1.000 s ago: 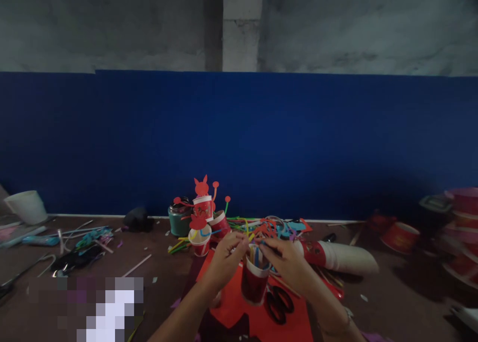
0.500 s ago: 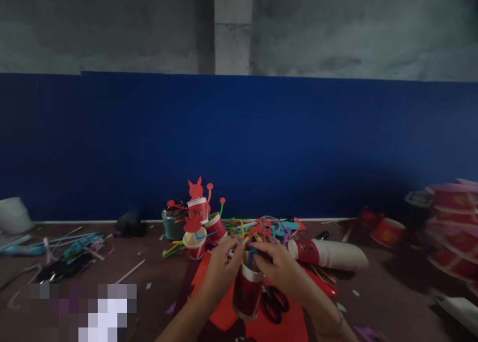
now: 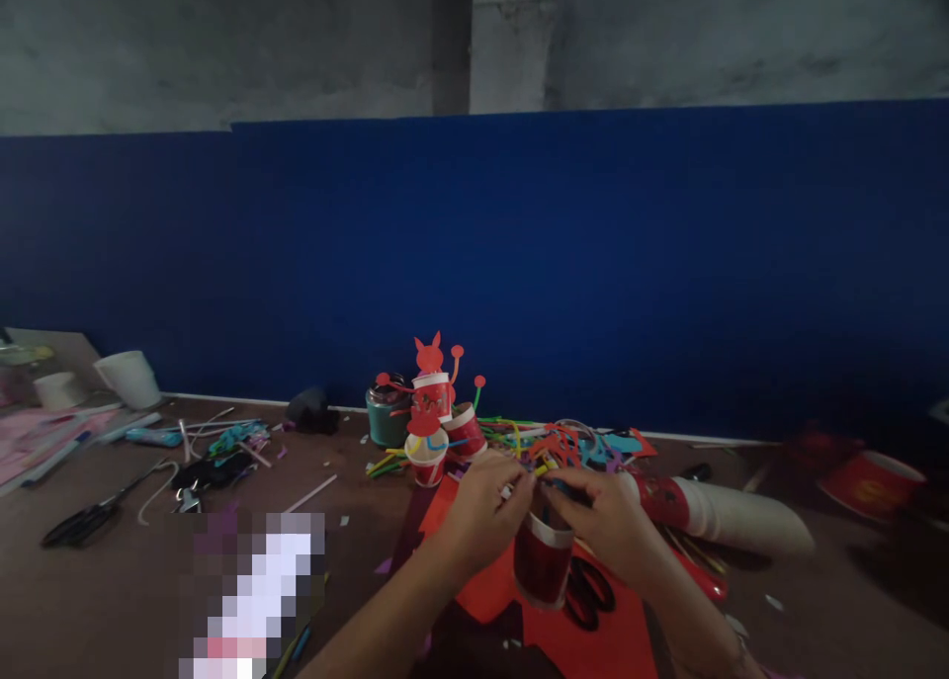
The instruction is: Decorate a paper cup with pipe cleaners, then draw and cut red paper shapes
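Both my hands meet over a red paper cup (image 3: pixel 542 563) that stands on a red paper sheet (image 3: pixel 496 595). My left hand (image 3: pixel 481 511) curls its fingers at the cup's rim from the left, pinching something small I cannot make out. My right hand (image 3: pixel 609 517) closes on the rim from the right in the same way. Black-handled scissors (image 3: pixel 589 593) lie on the red sheet just right of the cup. Behind my hands is a tangle of coloured pipe cleaners (image 3: pixel 553 444).
Finished red cup figures with a red animal cutout (image 3: pixel 434 402) stand behind, beside a teal jar (image 3: pixel 384 417). A sleeve of stacked cups (image 3: pixel 723 511) lies at the right. More scissors (image 3: pixel 81 523), straws and white cups (image 3: pixel 129 378) sit on the left of the brown table.
The view has swung left and down a little. My hands have closed tighter together on the cup's rim; the sticks seen in the cup a second ago no longer show.
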A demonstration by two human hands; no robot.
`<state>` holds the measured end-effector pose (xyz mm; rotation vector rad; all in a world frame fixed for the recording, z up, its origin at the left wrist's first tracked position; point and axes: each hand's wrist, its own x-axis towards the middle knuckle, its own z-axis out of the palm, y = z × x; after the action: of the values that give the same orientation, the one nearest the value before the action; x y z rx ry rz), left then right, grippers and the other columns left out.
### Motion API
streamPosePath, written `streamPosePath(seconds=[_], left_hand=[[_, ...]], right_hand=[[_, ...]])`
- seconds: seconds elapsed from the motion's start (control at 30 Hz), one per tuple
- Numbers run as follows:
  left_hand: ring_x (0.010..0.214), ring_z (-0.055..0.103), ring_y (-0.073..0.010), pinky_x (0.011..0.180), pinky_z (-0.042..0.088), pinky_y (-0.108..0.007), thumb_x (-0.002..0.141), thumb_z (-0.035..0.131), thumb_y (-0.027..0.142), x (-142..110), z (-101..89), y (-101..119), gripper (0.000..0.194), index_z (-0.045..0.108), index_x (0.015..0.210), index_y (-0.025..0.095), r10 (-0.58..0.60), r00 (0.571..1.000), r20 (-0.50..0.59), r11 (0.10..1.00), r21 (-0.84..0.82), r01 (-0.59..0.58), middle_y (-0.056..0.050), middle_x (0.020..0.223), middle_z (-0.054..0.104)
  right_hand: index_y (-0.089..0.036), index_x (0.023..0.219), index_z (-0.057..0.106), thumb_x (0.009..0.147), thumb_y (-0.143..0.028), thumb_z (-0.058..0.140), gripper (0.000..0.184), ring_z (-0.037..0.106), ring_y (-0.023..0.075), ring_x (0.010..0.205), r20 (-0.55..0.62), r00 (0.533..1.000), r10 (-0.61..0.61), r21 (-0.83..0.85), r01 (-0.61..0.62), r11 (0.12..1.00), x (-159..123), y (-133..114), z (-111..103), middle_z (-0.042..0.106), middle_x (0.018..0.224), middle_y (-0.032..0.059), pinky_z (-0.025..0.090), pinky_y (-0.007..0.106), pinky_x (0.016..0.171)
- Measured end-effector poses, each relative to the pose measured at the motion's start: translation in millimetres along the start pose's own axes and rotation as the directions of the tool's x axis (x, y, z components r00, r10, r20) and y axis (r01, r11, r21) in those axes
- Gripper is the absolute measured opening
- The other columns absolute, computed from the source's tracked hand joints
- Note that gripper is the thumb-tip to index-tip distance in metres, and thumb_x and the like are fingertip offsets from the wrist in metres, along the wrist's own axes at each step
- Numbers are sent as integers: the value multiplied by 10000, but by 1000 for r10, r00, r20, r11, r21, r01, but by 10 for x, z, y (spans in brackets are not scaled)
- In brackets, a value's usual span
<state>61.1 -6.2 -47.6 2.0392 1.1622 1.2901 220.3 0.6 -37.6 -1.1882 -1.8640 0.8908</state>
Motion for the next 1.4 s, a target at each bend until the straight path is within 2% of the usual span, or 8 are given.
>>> streamPosePath(seconds=[0.13, 0.43, 0.6, 0.87, 1.0, 1.07, 1.2, 1.4], left_hand=[[732, 535, -178, 691, 394, -291, 887, 448, 253, 8, -3, -3, 289, 565, 629, 197, 14, 1000, -4, 1000, -14, -14, -32, 693, 600], [797, 566, -188, 761, 439, -320, 888, 450, 198, 22, -3, -56, 254, 636, 715, 189, 56, 998, -8, 998, -30, -56, -62, 780, 651], [874, 584, -205, 804, 453, -338, 853, 478, 156, 8, 22, -120, 216, 687, 899, 190, 65, 998, -16, 997, -42, -66, -80, 894, 676], [805, 612, -201, 729, 471, -293, 820, 526, 197, 10, -8, -165, 194, 714, 770, 199, -25, 992, 125, 989, -143, 43, -53, 813, 682], [767, 622, -194, 683, 482, -270, 802, 549, 227, 9, -41, -154, 205, 720, 689, 211, -61, 989, 138, 981, -175, 85, -40, 773, 694], [779, 630, -201, 686, 492, -277, 795, 569, 260, 0, -50, -153, 192, 731, 703, 215, -70, 990, 122, 984, -157, 89, -50, 809, 703], [798, 643, -205, 713, 514, -293, 797, 586, 311, -11, -52, -172, 182, 744, 767, 226, -60, 993, 102, 987, -145, 75, -59, 841, 709], [774, 654, -194, 690, 531, -278, 771, 589, 254, -29, -54, -157, 164, 747, 812, 232, -32, 999, 40, 980, -197, 39, -60, 854, 713]], right_hand=[[-173, 662, 673, 750, -365, 577, 231, 497, 145, 516, -95, 995, 4, -100, -14, 995, -1, -5, -32, 582, 540, -9, 382, 254, 480], [-185, 763, 663, 801, -379, 567, 219, 543, 153, 597, -88, 995, -48, -48, 44, 998, -5, 7, -62, 635, 653, 8, 426, 252, 540], [-195, 733, 648, 804, -357, 558, 198, 531, 144, 570, -116, 991, -70, -60, 63, 996, -11, -46, -56, 618, 628, -4, 404, 243, 515], [-168, 671, 641, 750, -201, 592, 99, 492, 111, 563, -142, 989, -29, -126, 11, 992, -8, -54, 9, 580, 594, -27, 374, 209, 516], [-165, 853, 667, 743, -222, 619, 133, 468, 104, 545, -185, 983, 0, -78, -15, 997, -16, -71, 24, 570, 614, -31, 340, 199, 475], [-177, 908, 683, 758, -219, 607, 173, 475, 103, 537, -157, 988, -5, -58, -4, 998, -35, -92, 30, 587, 618, -29, 339, 199, 471], [-185, 805, 710, 836, -220, 513, 203, 540, 114, 571, -39, 999, -29, 12, 30, 999, -76, -131, 46, 653, 645, -6, 387, 209, 515], [-168, 675, 692, 834, -229, 510, 250, 546, 115, 560, -21, 1000, -12, 85, 14, 996, -78, -136, 69, 646, 602, -4, 393, 211, 515]])
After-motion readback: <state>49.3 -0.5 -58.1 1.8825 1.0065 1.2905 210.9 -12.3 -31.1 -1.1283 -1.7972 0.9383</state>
